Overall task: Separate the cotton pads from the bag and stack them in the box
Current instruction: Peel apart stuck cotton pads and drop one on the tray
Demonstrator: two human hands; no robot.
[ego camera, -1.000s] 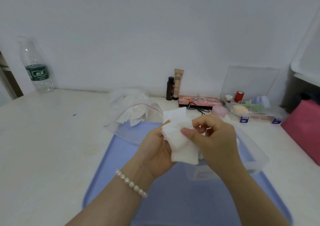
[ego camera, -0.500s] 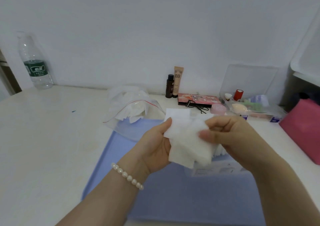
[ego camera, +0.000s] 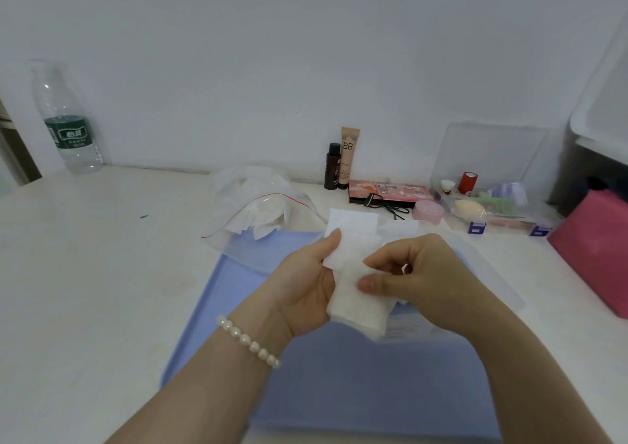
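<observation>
My left hand (ego camera: 306, 284) holds a small stack of white square cotton pads (ego camera: 356, 301) above the blue tray (ego camera: 373, 386), thumb on top. My right hand (ego camera: 418, 273) pinches the top pad at its right edge between thumb and forefinger. The clear zip bag (ego camera: 258, 212) with a red seal lies behind, open, with several white pads inside. The clear plastic box (ego camera: 492, 280) sits under and behind my right hand, mostly hidden; white pads show at its far side (ego camera: 397, 228).
A water bottle (ego camera: 68, 127) stands at the back left. By the wall are a dark bottle (ego camera: 332, 166), a BB tube (ego camera: 349, 153), a palette (ego camera: 387, 192), a pink jar (ego camera: 429, 210) and a clear organiser (ego camera: 492, 205). A pink object (ego camera: 594, 250) is at right.
The view has shifted slightly. My right hand moved back in over the stack and pinches the top pad again; the left hand keeps the stack in about the same place.
</observation>
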